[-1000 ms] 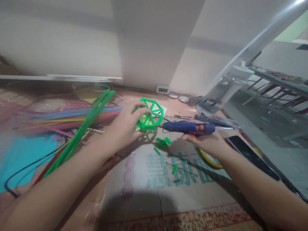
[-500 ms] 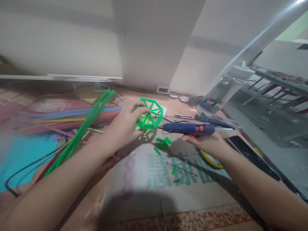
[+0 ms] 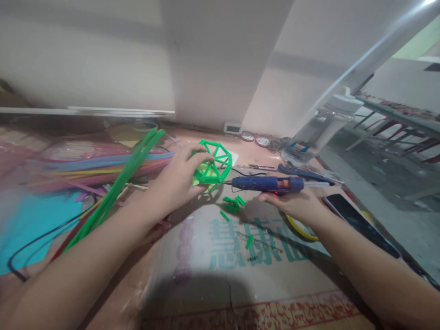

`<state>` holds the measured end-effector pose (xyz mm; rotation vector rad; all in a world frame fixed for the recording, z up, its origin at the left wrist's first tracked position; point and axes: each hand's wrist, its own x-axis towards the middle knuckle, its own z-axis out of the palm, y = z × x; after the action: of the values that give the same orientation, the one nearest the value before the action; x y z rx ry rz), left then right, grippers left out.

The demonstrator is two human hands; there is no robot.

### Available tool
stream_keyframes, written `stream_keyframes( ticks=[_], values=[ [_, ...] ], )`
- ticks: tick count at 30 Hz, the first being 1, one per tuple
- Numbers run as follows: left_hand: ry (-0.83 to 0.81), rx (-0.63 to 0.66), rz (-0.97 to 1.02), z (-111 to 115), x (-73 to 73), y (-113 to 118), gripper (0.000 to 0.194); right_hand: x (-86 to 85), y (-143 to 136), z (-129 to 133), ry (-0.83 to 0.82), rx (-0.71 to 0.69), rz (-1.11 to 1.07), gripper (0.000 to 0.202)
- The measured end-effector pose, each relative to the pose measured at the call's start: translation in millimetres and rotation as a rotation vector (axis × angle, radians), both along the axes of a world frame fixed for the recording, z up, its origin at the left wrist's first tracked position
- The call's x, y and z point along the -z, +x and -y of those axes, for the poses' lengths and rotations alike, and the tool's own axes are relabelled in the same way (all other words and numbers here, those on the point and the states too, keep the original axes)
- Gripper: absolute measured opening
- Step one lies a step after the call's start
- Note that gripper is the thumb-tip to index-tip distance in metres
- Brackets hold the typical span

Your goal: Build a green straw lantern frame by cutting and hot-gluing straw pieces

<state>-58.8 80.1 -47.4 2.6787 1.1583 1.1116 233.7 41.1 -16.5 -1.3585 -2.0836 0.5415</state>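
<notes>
Head view: blue glue gun and green strut frame have edged slightly leftward together, the nozzle staying by the same lower corner.
The left hand (image 3: 182, 176) pinches the green strut frame (image 3: 216, 172) between thumb and fingers; the right hand (image 3: 295, 201) is wrapped around the blue glue gun (image 3: 266, 184), nozzle pointing left at the frame. That small shift suggests the work remains on one joint; whether the tip touches is unclear. Short green pieces (image 3: 233, 205) lie below, between both grips; a phone (image 3: 360, 227) sits right of the gun hand.
</notes>
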Motion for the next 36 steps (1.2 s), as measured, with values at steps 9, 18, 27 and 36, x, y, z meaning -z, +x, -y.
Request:
stream_keyframes(
  ticks=[9, 18, 27, 36],
  values=[
    [0.040, 0.021, -0.007, 0.6, -0.3, 1.5, 0.048, -1.1, -0.5, 2.1, 0.021, 0.006, -0.016, 0.035],
    [0.031, 0.014, 0.001, 0.8, 0.5, 1.5, 0.049, 1.6, -0.2, 0.8, 0.020, -0.003, -0.029, 0.032],
    [0.026, 0.011, -0.015, 0.4, -0.6, 1.2, 0.050, 3.2, 1.0, 3.1, 0.055, 0.023, 0.013, 0.029],
    [0.024, 0.026, -0.019, 1.1, -0.5, 1.3, 0.053, 1.4, -2.3, 3.4, 0.052, 0.042, -0.010, 0.030]
  ],
)
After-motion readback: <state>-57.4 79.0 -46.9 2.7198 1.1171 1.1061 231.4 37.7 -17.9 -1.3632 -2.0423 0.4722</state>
